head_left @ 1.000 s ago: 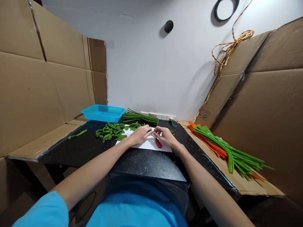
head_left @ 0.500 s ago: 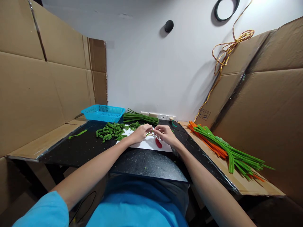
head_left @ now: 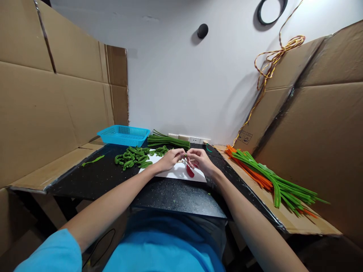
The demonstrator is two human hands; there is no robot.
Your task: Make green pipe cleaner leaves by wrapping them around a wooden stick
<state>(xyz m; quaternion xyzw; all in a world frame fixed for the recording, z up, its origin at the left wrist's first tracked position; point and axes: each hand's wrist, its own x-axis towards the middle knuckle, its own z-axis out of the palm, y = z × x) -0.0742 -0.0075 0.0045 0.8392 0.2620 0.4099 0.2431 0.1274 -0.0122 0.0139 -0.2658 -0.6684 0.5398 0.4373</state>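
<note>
Over a white sheet on the black table, my left hand and my right hand almost meet at the fingertips. Both are closed in a pinch around a small green piece, which the fingers mostly cover. Under my right hand lie scissors with red handles, partly hidden by the fingers. A heap of looped green fuzzy stems rests left of my left hand, some of it touching the sheet.
A blue basket stands at the back left, beside a bundle of dark green stems. Orange and light green stems lie on cardboard at right. A green strip lies at left. Cardboard walls flank the table.
My right hand has shifted slightly, with its fingers more curled. A tiny green bit now shows on the black table near the front, right of centre.
</note>
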